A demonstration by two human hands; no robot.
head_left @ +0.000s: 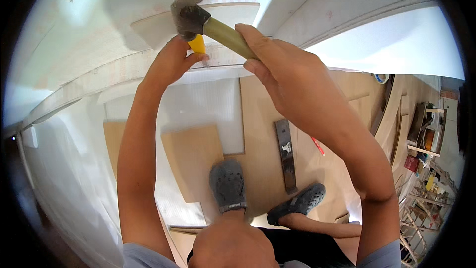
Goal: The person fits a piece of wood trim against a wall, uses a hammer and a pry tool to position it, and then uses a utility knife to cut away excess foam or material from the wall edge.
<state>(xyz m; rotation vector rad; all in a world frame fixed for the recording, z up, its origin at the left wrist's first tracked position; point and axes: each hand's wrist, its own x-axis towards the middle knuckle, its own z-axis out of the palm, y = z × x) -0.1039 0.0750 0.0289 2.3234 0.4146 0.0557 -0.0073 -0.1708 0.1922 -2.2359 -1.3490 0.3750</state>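
Head view, right grip: the right hand [292, 77] is closed around the handle of a claw hammer with an olive-green handle and a dark metal head [225, 34].
Hammer: raised over the pale edge, its handle slanting down to the right; the claw is blurred.
Head view, left grip: the left hand [171, 62] is narrow, its thumb and fingers pinching a yellow-handled tool with a short metal end [198, 44].
Yellow-handled tool: just below the hammer head, metal end downward, at a long pale edge of white board [116, 68]; whether the hammer touches it, I cannot tell.
Behind the hands: a thin, flat, off-white piece [153, 29] lies on the white surface beyond the edge.
Floor: light wood-coloured panels [193, 156] spread around 2 dark grey perforated clogs [228, 181], both worn by the person.
Beside the clogs: a dark flat bar with a pale lump on it [286, 168] lies near the right foot; a slim red stick-shaped item [318, 146] is to its right.
Far right: a blue-and-white ring [381, 78] near the white surface, a wooden shelf unit [429, 131] and ladder-like frames [421, 208].
Clothing: grey sleeves [148, 255] and black shorts [302, 245].
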